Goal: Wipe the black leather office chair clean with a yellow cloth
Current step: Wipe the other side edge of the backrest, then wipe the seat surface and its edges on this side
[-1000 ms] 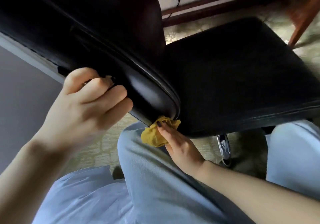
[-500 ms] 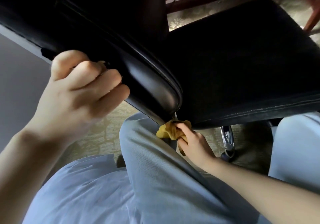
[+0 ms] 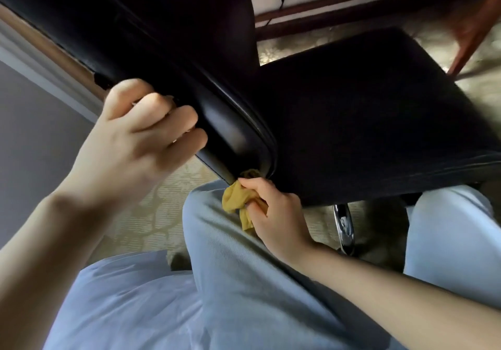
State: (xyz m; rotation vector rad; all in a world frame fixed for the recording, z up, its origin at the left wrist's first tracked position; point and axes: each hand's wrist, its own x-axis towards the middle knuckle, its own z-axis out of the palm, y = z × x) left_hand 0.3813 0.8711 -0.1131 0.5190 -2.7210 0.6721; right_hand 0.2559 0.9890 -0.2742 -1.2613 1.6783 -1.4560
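Pale blue top [image 3: 130,309], grey-blue trousers [image 3: 244,268]

trouser leg [image 3: 217,241] crowding under backrest [image 3: 233,135], open carpet [image 3: 141,214] left, chrome leg [image 3: 344,225] right

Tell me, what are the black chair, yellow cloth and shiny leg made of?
The chair looks like smooth black leather or a lookalike: soft shine, stitched seam. The cloth seems thin soft fabric; it bunches into wrinkles. The leg underneath is probably polished metal, with mirror-like glints.
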